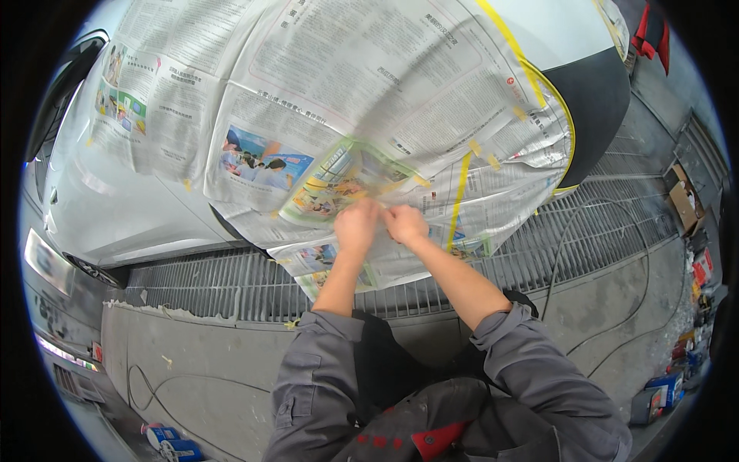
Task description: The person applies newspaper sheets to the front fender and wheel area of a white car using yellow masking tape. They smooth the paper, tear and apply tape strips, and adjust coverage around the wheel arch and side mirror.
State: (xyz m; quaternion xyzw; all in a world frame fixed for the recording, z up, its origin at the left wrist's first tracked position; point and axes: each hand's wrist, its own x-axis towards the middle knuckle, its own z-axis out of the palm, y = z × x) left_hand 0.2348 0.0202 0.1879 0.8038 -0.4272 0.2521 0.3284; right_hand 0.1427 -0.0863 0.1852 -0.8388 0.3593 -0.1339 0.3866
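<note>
Over newspaper [369,85], our left hand [357,226] and right hand [407,225] nearly meet, fingers [369,207] curled. We cannot tell their hold.

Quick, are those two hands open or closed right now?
Left hand: curled, at the newspaper; too blurred to tell its grip.
Right hand: curled, close beside it; whether it holds anything can't be told.
</note>
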